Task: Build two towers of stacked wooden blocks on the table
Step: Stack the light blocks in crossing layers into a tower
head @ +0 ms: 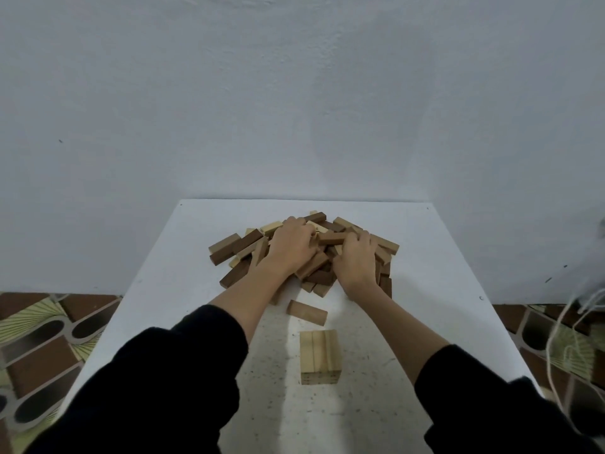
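Note:
A loose pile of light and dark wooden blocks (235, 247) lies at the far middle of the white table (442, 290). My left hand (289, 249) lies on the pile's top left, its fingers curled down around blocks there. My right hand (357, 262) is on the pile's right part, its fingers curled at the end of a dark block (330, 238); the fingertips of both hands are hidden among the blocks. Nearer to me stands a low square stack of light blocks (320, 355). A single tan block (307, 313) lies flat between the stack and the pile.
The table stands against a plain pale wall (294, 93). A patterned brown and green floor (42, 348) shows to the left and right of it. Thin light cords (566, 326) hang at the right edge, beside the table's right side.

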Action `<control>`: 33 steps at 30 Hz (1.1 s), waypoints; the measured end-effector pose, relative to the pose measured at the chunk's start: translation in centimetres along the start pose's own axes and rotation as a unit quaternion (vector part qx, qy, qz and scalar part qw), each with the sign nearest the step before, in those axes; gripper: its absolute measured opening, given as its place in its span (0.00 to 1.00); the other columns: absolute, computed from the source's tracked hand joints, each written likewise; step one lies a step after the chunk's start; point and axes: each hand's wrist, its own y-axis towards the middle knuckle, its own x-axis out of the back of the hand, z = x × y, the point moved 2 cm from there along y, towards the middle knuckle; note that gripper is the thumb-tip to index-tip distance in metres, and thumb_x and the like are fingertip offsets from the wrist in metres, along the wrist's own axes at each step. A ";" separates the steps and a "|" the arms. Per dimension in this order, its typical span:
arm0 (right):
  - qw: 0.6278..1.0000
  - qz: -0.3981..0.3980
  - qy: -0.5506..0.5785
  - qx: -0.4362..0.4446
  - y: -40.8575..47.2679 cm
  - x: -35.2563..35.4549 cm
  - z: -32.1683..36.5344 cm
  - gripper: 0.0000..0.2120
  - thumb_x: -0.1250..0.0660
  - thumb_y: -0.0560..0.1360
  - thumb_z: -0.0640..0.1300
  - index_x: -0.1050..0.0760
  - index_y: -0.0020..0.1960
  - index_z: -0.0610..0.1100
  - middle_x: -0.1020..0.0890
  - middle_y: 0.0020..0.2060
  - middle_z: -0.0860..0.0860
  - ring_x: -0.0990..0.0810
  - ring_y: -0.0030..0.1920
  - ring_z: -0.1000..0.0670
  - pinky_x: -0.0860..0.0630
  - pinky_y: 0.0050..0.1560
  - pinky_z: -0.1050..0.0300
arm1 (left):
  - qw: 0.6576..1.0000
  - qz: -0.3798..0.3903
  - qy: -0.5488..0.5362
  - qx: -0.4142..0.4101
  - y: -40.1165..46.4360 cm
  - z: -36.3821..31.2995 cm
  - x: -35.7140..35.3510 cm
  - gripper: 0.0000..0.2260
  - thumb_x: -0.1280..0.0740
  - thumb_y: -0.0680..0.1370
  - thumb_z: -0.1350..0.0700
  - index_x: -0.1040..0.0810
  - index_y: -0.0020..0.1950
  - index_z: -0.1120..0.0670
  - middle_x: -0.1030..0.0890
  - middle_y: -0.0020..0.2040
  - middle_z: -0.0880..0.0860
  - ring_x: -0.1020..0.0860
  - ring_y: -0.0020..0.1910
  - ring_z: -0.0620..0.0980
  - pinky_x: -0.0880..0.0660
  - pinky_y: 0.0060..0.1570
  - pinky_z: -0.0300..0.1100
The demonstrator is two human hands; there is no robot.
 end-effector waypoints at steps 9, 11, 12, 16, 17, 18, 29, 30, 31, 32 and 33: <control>0.992 0.042 -0.117 0.013 0.8 0.9 0.1 0.19 0.34 0.73 0.44 0.35 0.60 0.39 0.26 0.57 0.43 0.29 0.59 0.43 0.33 0.59 0.54 | 0.997 0.041 -0.016 0.063 0.7 -1.2 0.3 0.11 0.34 0.74 0.59 0.28 0.54 0.62 0.23 0.53 0.60 0.28 0.56 0.59 0.30 0.44 0.47; 0.993 0.055 -0.102 -0.007 0.6 1.2 0.1 0.21 0.32 0.72 0.43 0.35 0.61 0.38 0.26 0.58 0.42 0.30 0.60 0.43 0.31 0.58 0.54 | 0.996 0.057 -0.021 0.070 0.6 -1.3 0.8 0.10 0.33 0.74 0.59 0.27 0.51 0.62 0.24 0.53 0.62 0.28 0.57 0.60 0.30 0.47 0.47; 0.993 0.067 -0.096 -0.014 0.5 1.5 0.1 0.21 0.33 0.72 0.42 0.36 0.61 0.38 0.27 0.58 0.42 0.30 0.61 0.42 0.31 0.57 0.54 | 0.995 0.067 -0.015 0.066 0.4 -1.4 1.3 0.07 0.33 0.74 0.59 0.26 0.46 0.62 0.23 0.53 0.63 0.27 0.56 0.60 0.31 0.48 0.47; 0.995 0.077 -0.044 -0.037 0.2 3.8 0.2 0.18 0.34 0.73 0.40 0.34 0.61 0.37 0.29 0.58 0.41 0.27 0.58 0.42 0.28 0.51 0.54 | 0.993 0.078 -0.046 0.074 -0.1 -0.8 2.8 0.13 0.33 0.73 0.61 0.33 0.30 0.58 0.27 0.34 0.59 0.29 0.45 0.64 0.31 0.46 0.50; 0.996 0.081 -0.025 -0.042 0.2 4.4 0.4 0.18 0.35 0.73 0.40 0.34 0.60 0.37 0.29 0.58 0.41 0.28 0.58 0.42 0.28 0.50 0.54 | 0.991 0.067 -0.080 0.080 -0.2 -0.5 3.1 0.12 0.33 0.72 0.61 0.32 0.32 0.57 0.29 0.34 0.56 0.30 0.41 0.60 0.31 0.44 0.48; 0.995 0.083 0.001 -0.048 0.1 5.0 0.5 0.18 0.35 0.73 0.40 0.34 0.60 0.36 0.29 0.57 0.41 0.28 0.57 0.42 0.29 0.49 0.54 | 0.987 0.054 -0.121 0.088 -0.3 -0.2 3.5 0.09 0.32 0.73 0.61 0.30 0.35 0.57 0.28 0.36 0.55 0.30 0.40 0.56 0.30 0.43 0.47; 0.882 0.186 0.432 -0.044 -4.9 7.3 6.4 0.18 0.27 0.71 0.38 0.26 0.59 0.39 0.21 0.47 0.46 0.21 0.34 0.54 0.25 0.30 0.69 | 0.802 0.030 -0.574 0.162 -8.9 1.6 5.3 0.03 0.33 0.77 0.62 0.22 0.46 0.54 0.21 0.34 0.47 0.26 0.30 0.40 0.31 0.32 0.34; 0.888 0.179 0.423 -0.035 -5.3 6.9 6.8 0.19 0.26 0.70 0.39 0.26 0.59 0.39 0.21 0.48 0.46 0.21 0.37 0.52 0.23 0.33 0.67 | 0.789 0.021 -0.592 0.161 -9.7 2.1 5.3 0.03 0.33 0.77 0.62 0.21 0.47 0.55 0.21 0.35 0.47 0.25 0.32 0.41 0.31 0.33 0.34; 0.896 0.173 0.409 -0.024 -5.7 6.4 7.4 0.19 0.25 0.69 0.40 0.25 0.58 0.40 0.21 0.49 0.46 0.21 0.40 0.52 0.24 0.34 0.66 | 0.781 0.013 -0.604 0.161 -10.5 2.7 5.3 0.03 0.33 0.77 0.62 0.21 0.48 0.56 0.20 0.36 0.48 0.25 0.33 0.42 0.31 0.33 0.35; 0.903 0.170 0.394 -0.013 -6.1 5.9 7.9 0.18 0.25 0.69 0.41 0.24 0.57 0.40 0.20 0.49 0.46 0.22 0.42 0.52 0.26 0.35 0.66 | 0.776 0.006 -0.610 0.163 -11.3 3.3 5.3 0.03 0.33 0.77 0.62 0.20 0.48 0.56 0.20 0.36 0.48 0.25 0.33 0.42 0.31 0.33 0.34; 0.910 0.167 0.380 -0.005 -6.6 5.5 8.3 0.18 0.25 0.68 0.41 0.23 0.55 0.40 0.20 0.49 0.47 0.22 0.44 0.51 0.28 0.36 0.66 | 0.772 0.000 -0.613 0.167 -12.0 3.8 5.3 0.03 0.33 0.77 0.62 0.20 0.47 0.56 0.19 0.35 0.48 0.25 0.32 0.42 0.31 0.32 0.34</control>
